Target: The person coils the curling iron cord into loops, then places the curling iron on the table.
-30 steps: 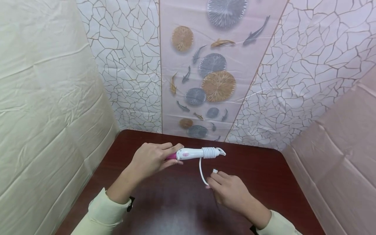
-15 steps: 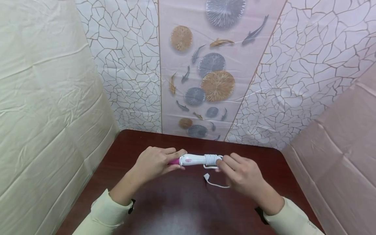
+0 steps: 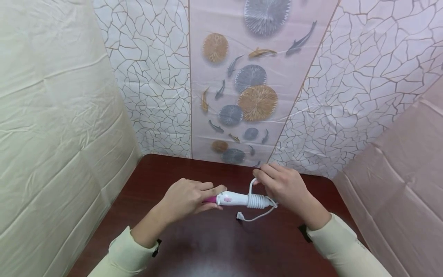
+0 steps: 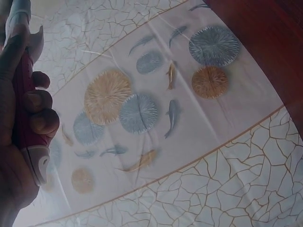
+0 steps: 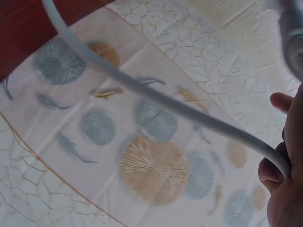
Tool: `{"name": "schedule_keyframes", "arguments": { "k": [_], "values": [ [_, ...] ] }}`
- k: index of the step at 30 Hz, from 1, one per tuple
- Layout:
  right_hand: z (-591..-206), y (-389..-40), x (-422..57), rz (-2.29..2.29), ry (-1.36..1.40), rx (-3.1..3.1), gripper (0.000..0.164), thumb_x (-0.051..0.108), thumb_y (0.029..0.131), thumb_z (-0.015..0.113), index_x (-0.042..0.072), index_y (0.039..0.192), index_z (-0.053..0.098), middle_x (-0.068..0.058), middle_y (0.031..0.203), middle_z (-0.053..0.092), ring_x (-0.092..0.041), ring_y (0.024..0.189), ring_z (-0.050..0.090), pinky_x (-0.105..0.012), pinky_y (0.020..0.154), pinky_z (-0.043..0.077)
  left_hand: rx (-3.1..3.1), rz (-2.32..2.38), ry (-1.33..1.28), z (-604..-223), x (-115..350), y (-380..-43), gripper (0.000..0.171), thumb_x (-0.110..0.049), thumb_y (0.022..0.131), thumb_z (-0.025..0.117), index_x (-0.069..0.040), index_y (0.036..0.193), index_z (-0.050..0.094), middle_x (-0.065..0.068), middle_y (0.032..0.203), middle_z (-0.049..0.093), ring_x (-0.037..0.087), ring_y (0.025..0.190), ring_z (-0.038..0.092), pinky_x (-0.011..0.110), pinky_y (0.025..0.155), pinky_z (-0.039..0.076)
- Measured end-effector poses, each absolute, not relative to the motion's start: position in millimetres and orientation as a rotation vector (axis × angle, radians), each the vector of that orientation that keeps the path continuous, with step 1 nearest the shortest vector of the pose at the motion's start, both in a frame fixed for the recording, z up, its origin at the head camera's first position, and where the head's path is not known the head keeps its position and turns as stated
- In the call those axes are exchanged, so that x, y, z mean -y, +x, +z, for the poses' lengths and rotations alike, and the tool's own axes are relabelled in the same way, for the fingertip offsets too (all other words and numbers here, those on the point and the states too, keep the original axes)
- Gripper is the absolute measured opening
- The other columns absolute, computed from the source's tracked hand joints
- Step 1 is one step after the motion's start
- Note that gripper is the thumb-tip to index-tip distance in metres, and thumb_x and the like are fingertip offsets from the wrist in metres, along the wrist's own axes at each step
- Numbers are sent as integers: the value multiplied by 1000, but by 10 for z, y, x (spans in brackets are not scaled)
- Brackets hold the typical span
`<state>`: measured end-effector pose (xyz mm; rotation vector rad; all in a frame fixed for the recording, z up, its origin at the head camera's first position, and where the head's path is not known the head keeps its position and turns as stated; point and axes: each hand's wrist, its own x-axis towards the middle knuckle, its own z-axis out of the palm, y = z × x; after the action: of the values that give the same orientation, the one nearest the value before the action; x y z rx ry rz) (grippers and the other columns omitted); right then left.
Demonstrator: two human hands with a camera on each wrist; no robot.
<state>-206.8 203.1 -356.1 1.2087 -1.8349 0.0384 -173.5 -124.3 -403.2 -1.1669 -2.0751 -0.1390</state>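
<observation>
In the head view my left hand (image 3: 187,198) grips the pink end of a slim pink-and-white hair styling iron (image 3: 233,198), held level above the table. Its white handle has a pink switch, and the white cord (image 3: 257,201) is coiled several times around its far end. My right hand (image 3: 282,184) pinches a stretch of cord above the coils. Below hangs the plug (image 3: 240,216) on a loose length of cord. The left wrist view shows curled fingers (image 4: 40,106) around the pink body (image 4: 26,94). In the right wrist view the cord (image 5: 156,97) arcs into the hand.
A dark red-brown table (image 3: 207,246) lies underneath. Behind it hangs a patterned cloth (image 3: 230,77) with fish and round motifs. Cream cloth walls (image 3: 69,127) stand at the left and right sides.
My right hand has gone from below the iron, past its far end, to above it, carrying the cord around. The iron has shifted slightly right and down. The plug now hangs below.
</observation>
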Motion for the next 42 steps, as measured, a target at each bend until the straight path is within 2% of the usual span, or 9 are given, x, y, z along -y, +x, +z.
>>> {"name": "schedule_keyframes", "arguments": {
  "k": [7, 11, 16, 20, 24, 28, 33, 36, 42],
  "values": [
    [-3808, -2308, -2043, 236, 1307, 1958, 34, -3, 94, 57, 15, 110, 80, 5, 83, 61, -11, 62, 48, -27, 49, 40, 2021, -100, -1166, -4024, 1228, -1709, 52, -59, 92, 85, -29, 133, 77, -15, 86, 66, 6, 61, 58, 23, 51, 46],
    [-4015, -2343, -2015, 356, 1336, 2023, 31, 1, 96, 63, 17, 117, 78, 8, 85, 60, -2, 64, 43, -22, 55, 39, 2002, -104, -1158, -4005, 1225, -1712, 53, -59, 92, 85, -28, 134, 77, -14, 87, 68, 7, 62, 61, 24, 51, 47],
    [-4246, -2299, -1950, 459, 1328, 2085, 27, 15, 94, 76, 13, 122, 78, 3, 97, 73, -7, 75, 64, -28, 65, 55, 2008, -129, -1144, -3989, 1242, -1723, 55, -59, 91, 86, -27, 135, 77, -12, 86, 67, 8, 58, 56, 24, 49, 43],
    [-4384, -2246, -1892, 482, 1261, 2128, 46, 2, 81, 89, 13, 124, 77, 2, 99, 75, -11, 81, 71, -29, 70, 60, 2019, -164, -1129, -3963, 1258, -1738, 58, -58, 88, 89, -27, 135, 77, -12, 83, 65, 7, 57, 50, 23, 49, 40],
    [-4495, -2191, -1854, 664, 1213, 2209, 67, -19, 81, 76, 13, 139, 72, -1, 116, 79, -9, 95, 74, -20, 85, 59, 2043, -201, -1118, -3939, 1264, -1743, 60, -58, 86, 90, -26, 135, 77, -12, 81, 64, 5, 56, 45, 23, 48, 38],
    [-4576, -2120, -1840, 1107, 1162, 2306, 56, -21, 96, 61, 4, 145, 69, -7, 139, 77, -7, 123, 72, -16, 105, 52, 2081, -240, -1102, -3933, 1270, -1736, 60, -58, 87, 90, -26, 136, 77, -13, 81, 64, 3, 56, 43, 21, 49, 36],
    [-4636, -2009, -1839, 1631, 773, 2346, 11, -10, 102, 62, -11, 101, 73, 2, 77, 71, -1, 69, 61, -21, 64, 51, 2108, -273, -1072, -3934, 1297, -1748, 59, -55, 87, 90, -27, 138, 77, -14, 85, 67, 2, 57, 44, 21, 50, 38],
    [-4672, -1993, -1828, 1906, 762, 2268, 23, -5, 109, 57, -12, 87, 58, -5, 59, 47, -7, 53, 45, -28, 49, 40, 2097, -294, -1063, -3939, 1308, -1763, 60, -53, 85, 93, -26, 136, 78, -14, 86, 69, 2, 57, 45, 21, 50, 38],
    [-4772, -1994, -1849, 2445, 759, 2144, 30, 20, 120, 48, 14, 109, 75, 2, 64, 32, -7, 53, 26, -35, 46, 19, 2076, -308, -1046, -3917, 1335, -1775, 59, -54, 84, 92, -25, 135, 79, -12, 85, 69, 1, 57, 45, 20, 50, 38]
  ]
}}
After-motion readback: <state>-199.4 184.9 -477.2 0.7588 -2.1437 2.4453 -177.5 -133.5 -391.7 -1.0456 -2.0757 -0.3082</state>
